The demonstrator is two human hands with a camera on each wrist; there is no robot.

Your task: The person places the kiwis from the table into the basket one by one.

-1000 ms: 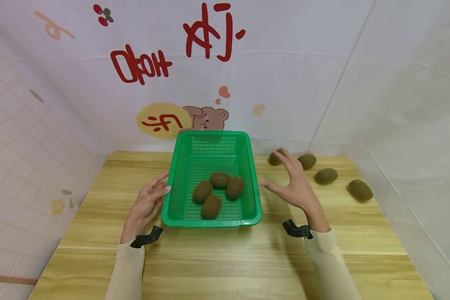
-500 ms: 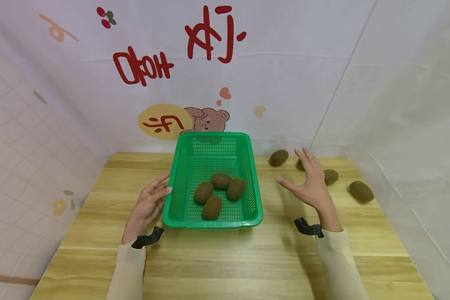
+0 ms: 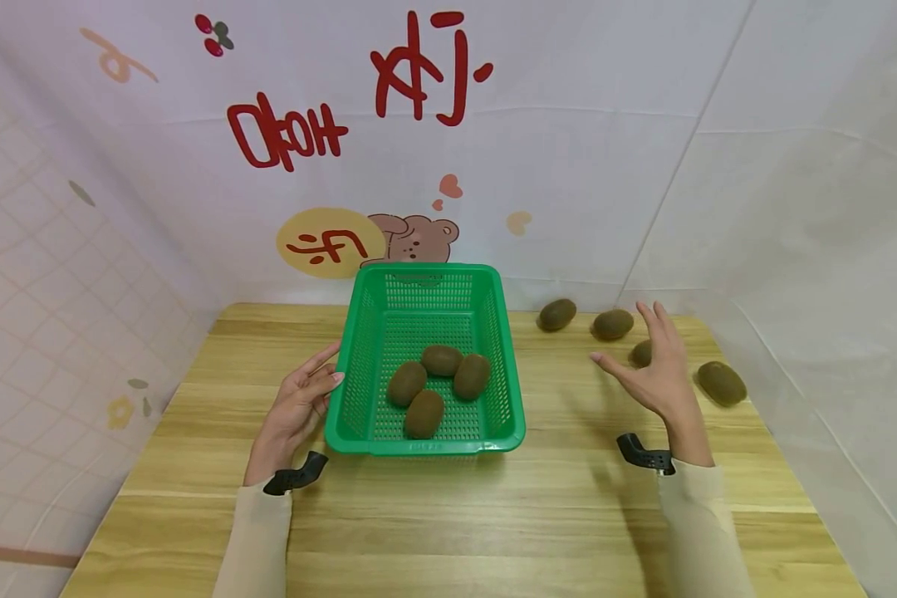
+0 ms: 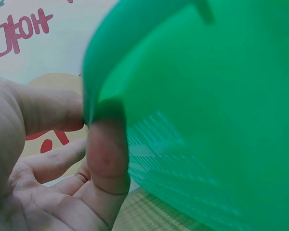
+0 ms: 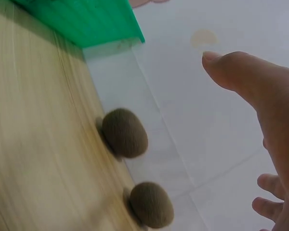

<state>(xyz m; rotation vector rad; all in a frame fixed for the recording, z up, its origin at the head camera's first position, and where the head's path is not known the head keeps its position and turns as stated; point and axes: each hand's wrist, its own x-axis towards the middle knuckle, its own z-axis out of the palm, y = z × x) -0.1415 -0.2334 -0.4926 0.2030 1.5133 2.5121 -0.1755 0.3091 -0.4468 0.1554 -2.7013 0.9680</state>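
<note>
A green plastic basket (image 3: 426, 447) with perforated sides holds several brown kiwis (image 3: 424, 414). My left hand (image 3: 293, 415) pinches the basket's left rim between thumb and fingers; in the left wrist view the green rim (image 4: 94, 72) sits between them. To the right, my right hand (image 3: 661, 378) hovers over the table with thumb and fingers spread apart and nothing in them. Under it a kiwi (image 3: 640, 354) is partly covered by the hand. Another kiwi (image 3: 722, 384) lies to its right, and two more, a kiwi (image 3: 613, 325) and a kiwi (image 3: 557, 315), lie toward the wall.
The wooden table (image 3: 419, 523) ends at a white printed cloth wall (image 3: 568, 149) behind and at its sides. In the right wrist view, two kiwis lie by the wall, one kiwi (image 5: 125, 133) nearer the basket's corner (image 5: 101, 24).
My right hand has moved rightward, past the two kiwis near the wall, with its fingers still spread. The left hand and basket have stayed in place.
</note>
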